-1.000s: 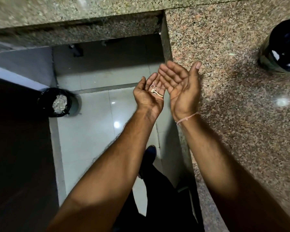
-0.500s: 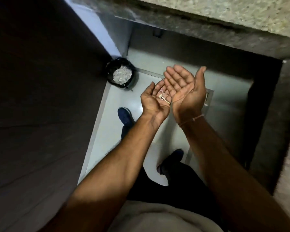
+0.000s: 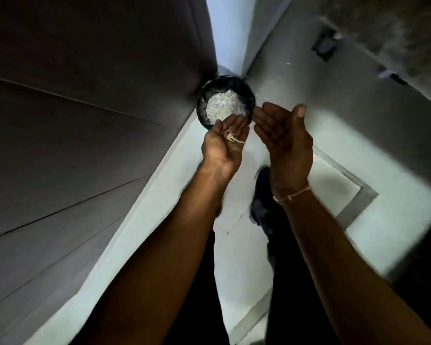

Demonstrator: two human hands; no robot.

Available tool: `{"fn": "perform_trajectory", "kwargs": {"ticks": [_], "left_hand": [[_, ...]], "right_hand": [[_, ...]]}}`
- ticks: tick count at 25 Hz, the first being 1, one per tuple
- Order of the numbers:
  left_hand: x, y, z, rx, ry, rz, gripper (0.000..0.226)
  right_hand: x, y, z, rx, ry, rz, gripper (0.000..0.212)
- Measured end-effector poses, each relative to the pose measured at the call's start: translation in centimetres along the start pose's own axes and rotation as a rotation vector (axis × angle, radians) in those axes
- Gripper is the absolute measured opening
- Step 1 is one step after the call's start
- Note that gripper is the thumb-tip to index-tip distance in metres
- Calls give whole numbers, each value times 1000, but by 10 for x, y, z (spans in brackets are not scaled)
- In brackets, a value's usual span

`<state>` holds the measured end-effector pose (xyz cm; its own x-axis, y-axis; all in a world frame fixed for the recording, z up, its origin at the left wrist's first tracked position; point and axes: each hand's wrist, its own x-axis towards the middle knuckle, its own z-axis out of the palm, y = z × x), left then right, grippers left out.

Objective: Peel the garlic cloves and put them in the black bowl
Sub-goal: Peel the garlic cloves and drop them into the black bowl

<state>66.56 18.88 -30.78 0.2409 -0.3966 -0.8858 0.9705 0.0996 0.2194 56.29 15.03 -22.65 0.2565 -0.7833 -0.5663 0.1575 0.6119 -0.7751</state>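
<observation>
Dark panelled cabinet doors [image 3: 80,135] fill the left half of the frame, their seams running diagonally toward the centre. Just right of them, at upper centre, a black bin [image 3: 225,102] stands on the pale tiled floor [image 3: 234,257] in the corner, holding a heap of whitish scraps [image 3: 223,107] that look like garlic skins, though the picture is too soft to be sure. Directly below the bin in the frame, the left hand [image 3: 225,145] is held palm up with its fingers loosely cupped, and a few thin pale garlic peelings [image 3: 232,138] lie loose on the palm; its fingertips overlap the bin's near rim in the view. Just to the right, apart from it, the right hand [image 3: 285,143] is also turned palm up, fingers straight and together, thumb raised, holding nothing. A thin pale thread [image 3: 292,195] circles the right wrist. Between the two forearms a dark shoe [image 3: 260,197] shows on the floor. The black bowl cannot be picked out here.
</observation>
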Motion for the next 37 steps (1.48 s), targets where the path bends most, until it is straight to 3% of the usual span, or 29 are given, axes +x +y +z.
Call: {"fn": "perform_trajectory", "kwargs": {"ticks": [4,10,14,18,21,23,26,28,31,35,37], "left_hand": [[106,18,-16,-90,54,36,40],[199,40,-23,-90,85,79,37],[204,43,-20,8,156,79,31],[188,44,-17,-21,130,19,45],[177,50,-11,-21,51,0,62],[173,51,-9,-37,68,-11,69],[170,56,-12,-86,26,-99,86],[170,56,-15,-60,-21,-115,96],[171,53,-11,-38,-6,-101,78],[167,49,-6,39,-12,-50,50],[170,45,-7,56,22,-10,36]], "right_hand": [[101,68,15,-189,-74,31,51],[198,139,30,-341,-294,23,49],[212,155,25,-367,-400,14,54],[213,160,9,-423,-451,-75,72],[193,163,11,-691,-672,-337,76],[189,178,7,-790,-809,-338,66],[209,175,0,-736,-673,-115,74],[213,171,0,-736,-658,-159,65],[212,182,1,-846,-759,-351,47],[235,173,2,-1055,-572,-548,40],[231,179,8,-1033,-613,-632,44]]}}
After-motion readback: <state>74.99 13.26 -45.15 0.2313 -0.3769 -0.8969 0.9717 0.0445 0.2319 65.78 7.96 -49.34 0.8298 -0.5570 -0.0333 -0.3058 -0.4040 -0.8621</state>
